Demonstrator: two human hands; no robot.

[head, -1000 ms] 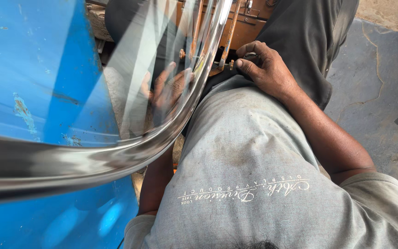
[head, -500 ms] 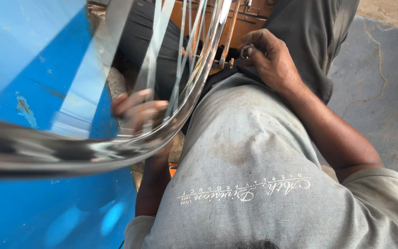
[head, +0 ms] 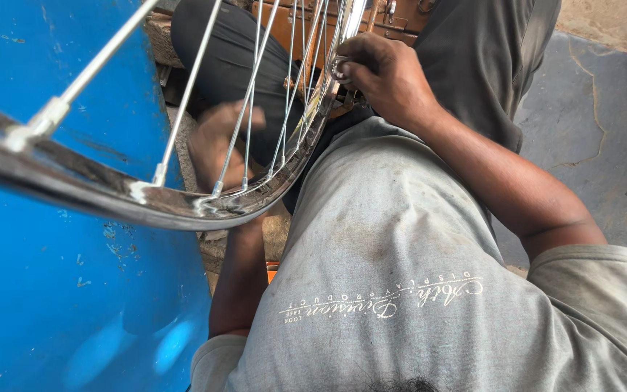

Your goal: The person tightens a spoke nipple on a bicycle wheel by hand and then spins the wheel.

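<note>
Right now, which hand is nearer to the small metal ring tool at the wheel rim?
Right. The right hand pinches the ring tool at the wheel rim; the blurred left hand sits lower, behind the spokes.

silver wheel rim (head: 183,207), blue drum (head: 74,305), grey shirt (head: 400,239)

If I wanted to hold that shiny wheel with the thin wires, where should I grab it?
Probably the curved metal rim, from outside, fingers wrapped over its edge. It is smooth and thick, while the spokes are thin and crowded. The right hand already pinches the rim's far part; the left hand sits behind the spokes.
</note>
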